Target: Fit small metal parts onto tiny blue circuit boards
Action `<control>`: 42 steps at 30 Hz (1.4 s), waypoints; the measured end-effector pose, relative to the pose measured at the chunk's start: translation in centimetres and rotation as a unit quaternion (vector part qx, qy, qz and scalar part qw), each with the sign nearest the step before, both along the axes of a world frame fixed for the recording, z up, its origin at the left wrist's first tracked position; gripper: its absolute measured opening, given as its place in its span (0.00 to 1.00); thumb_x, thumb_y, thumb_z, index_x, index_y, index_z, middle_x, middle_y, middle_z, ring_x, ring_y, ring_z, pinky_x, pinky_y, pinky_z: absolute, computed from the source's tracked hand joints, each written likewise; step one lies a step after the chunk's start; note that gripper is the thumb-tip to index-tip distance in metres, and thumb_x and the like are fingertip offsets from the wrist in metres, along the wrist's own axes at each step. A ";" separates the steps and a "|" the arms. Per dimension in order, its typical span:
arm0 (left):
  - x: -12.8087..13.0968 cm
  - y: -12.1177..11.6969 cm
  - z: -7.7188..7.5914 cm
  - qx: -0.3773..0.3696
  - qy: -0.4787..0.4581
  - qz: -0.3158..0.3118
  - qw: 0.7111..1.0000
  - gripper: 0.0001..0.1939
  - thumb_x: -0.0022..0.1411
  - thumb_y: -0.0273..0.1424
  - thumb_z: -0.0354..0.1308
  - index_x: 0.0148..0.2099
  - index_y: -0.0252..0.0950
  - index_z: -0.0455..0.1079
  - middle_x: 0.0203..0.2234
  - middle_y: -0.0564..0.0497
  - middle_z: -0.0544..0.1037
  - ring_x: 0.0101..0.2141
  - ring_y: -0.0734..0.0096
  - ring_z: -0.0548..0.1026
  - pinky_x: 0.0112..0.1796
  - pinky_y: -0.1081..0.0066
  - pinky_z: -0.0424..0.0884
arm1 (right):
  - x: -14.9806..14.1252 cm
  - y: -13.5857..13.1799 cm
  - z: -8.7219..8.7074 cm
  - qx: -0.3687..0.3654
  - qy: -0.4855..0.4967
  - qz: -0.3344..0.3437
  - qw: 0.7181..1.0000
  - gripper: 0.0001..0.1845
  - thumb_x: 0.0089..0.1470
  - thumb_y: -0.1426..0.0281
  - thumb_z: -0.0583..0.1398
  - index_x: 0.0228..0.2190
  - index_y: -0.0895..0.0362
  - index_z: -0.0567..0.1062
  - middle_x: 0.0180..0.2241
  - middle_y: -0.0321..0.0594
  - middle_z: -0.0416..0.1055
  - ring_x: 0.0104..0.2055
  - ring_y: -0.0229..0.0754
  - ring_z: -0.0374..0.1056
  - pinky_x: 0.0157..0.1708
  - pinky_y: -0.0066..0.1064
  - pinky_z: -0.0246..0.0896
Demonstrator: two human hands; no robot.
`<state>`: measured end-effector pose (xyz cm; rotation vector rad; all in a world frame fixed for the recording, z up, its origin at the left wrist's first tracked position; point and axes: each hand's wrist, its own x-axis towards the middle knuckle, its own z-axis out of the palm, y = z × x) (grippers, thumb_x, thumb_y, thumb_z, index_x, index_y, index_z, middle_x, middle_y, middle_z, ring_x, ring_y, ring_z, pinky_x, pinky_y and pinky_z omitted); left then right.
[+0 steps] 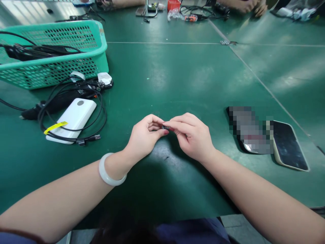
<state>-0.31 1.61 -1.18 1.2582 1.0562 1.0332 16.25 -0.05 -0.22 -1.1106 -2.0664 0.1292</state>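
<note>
In the middle of the head view, my left hand and my right hand meet just above the green table. Between their fingertips is a small dark piece, too small and too covered to name. The left thumb and fingers are closed around one side of it. On the other side, the right thumb and forefinger pinch it. A pale bangle circles my left wrist.
A green basket of black cables stands at the back left. Before it lie a white power bank and a looped USB cable. Two phones, one dark and one light-edged, lie right. Co-workers' hands show at the far edge.
</note>
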 end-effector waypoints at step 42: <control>-0.1 0.9 -0.3 -0.037 -0.123 0.135 0.982 0.12 0.51 0.30 0.68 0.36 0.34 0.68 0.37 0.48 0.80 0.36 0.74 0.78 0.40 0.70 0.74 | 0.3 1.3 -2.1 -0.084 -0.125 -0.061 0.987 0.06 0.55 0.69 0.62 0.30 0.51 0.80 0.46 0.41 0.74 0.48 0.50 0.63 0.44 0.45 0.58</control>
